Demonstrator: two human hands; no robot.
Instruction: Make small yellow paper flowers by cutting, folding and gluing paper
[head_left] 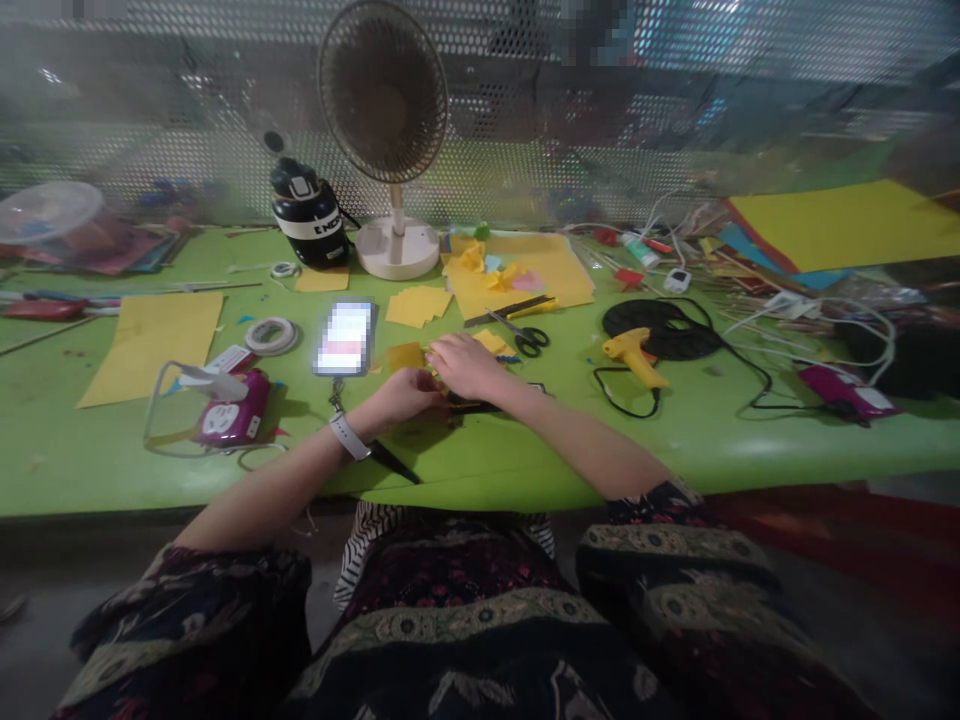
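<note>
My left hand (pixel 406 394) is closed in a pinch at the middle of the table. My right hand (pixel 466 365) is closed too, its fingers curled down beside the left fingertips. A small yellow paper piece shows between the hands, mostly hidden by the fingers. Just beyond the left hand lies a yellow paper square (pixel 406 355). Under my right wrist is a dark flat object (pixel 480 407), partly covered. Black-handled scissors (pixel 529 341) rest open past the right hand, near a cutter knife (pixel 510 309) and small yellow paper pieces (pixel 495 344).
A phone (pixel 344 338), tape roll (pixel 271 336) and purple power strip (pixel 234 408) lie leftward. A fan (pixel 397 248) and black bottle (pixel 310 220) stand behind. To the right are a yellow glue gun (pixel 636 357), its cord and a coiled black cable (pixel 660 328). A black pen-like stick (pixel 394 462) lies near the front edge.
</note>
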